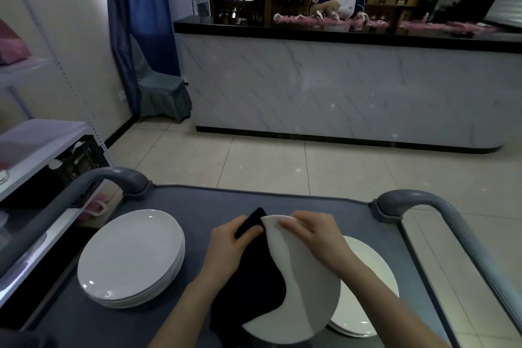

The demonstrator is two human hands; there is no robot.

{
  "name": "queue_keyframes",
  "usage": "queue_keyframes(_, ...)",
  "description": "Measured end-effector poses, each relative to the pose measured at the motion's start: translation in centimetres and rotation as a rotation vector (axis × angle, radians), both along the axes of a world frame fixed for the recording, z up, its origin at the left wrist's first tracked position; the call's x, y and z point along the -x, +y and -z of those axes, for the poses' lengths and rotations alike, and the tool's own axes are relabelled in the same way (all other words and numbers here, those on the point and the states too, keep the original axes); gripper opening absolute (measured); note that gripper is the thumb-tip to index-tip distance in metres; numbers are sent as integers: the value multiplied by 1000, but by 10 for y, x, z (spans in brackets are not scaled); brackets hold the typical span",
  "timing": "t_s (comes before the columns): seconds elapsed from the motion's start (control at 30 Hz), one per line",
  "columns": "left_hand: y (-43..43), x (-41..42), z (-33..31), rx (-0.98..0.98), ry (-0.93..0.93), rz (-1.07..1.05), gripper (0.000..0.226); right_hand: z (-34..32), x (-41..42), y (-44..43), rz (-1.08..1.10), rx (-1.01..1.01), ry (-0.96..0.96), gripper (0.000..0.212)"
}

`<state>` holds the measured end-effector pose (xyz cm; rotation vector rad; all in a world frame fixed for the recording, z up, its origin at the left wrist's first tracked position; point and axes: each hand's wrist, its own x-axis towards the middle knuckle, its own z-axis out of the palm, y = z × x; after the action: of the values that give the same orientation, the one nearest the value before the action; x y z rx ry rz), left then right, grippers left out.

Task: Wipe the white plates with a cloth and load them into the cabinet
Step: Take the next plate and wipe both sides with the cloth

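Left grip (pixel 231 246) pinches a cloth (pixel 254 285); right grip (pixel 316 234) curls on the far rim of a tilted plate (pixel 308 291). Worktop (pixel 197 200) lies under both grips, 1 stack (pixel 130 257) left of them, 1 lower pile (pixel 353 316) under the right. Cloth drapes the plate's left half.

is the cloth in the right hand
No, the left hand grips the dark cloth against the white plate, while the right hand holds the plate's top rim.

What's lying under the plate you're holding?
More white plates on the cart, partly showing at right. The held plate covers the rest, so their count is unclear.
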<state>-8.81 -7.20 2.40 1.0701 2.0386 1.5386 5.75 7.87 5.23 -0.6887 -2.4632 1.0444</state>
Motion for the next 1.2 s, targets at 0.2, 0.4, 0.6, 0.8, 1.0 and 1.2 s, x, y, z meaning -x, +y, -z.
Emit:
queue_keyframes(0.2,-20,-28,37,-83,-359,-256,11,10,-14,-1,336,208,232,41)
queue_keyframes(0.4,11,8,-8,54,87,175,19,6,-14,-4,81,48,58,41)
queue_keyframes(0.6,20,17,-19,105,139,168,16,5,-14,-13,173,122,161,38)
queue_keyframes(0.8,-1,-38,26,-157,-426,-547,11,13,-11,-25,575,356,376,42)
queue_keyframes(1.0,-9,-15,20,-144,-320,-417,10,12,-19,-15,406,329,226,21)
queue_keyframes(1.2,3,10,-6,-17,105,13,9,-16,-2,4,-14,90,-67,24)
